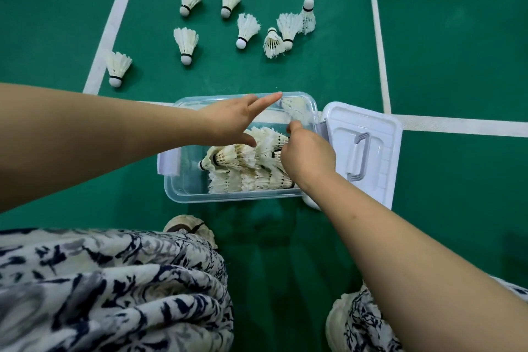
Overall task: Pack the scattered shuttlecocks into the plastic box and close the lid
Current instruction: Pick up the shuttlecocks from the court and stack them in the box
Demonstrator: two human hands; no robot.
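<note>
A clear plastic box (187,198) stands open on the green floor, with several white feather shuttlecocks (245,168) lying stacked inside. Its white lid (374,126) with a grey handle lies flat to the right of the box. My left hand (228,120) hovers over the box's far left part, fingers spread and holding nothing. My right hand (308,154) reaches into the box's right side, fingertips pinched on a blurred shuttlecock (297,110) at the far right corner. Several more shuttlecocks (247,30) lie scattered on the floor beyond the box.
White court lines (114,23) run across the green floor, one passing under the box. One shuttlecock (117,68) lies on the left line. My patterned clothing (114,288) and a shoe (188,226) fill the near floor in front of the box.
</note>
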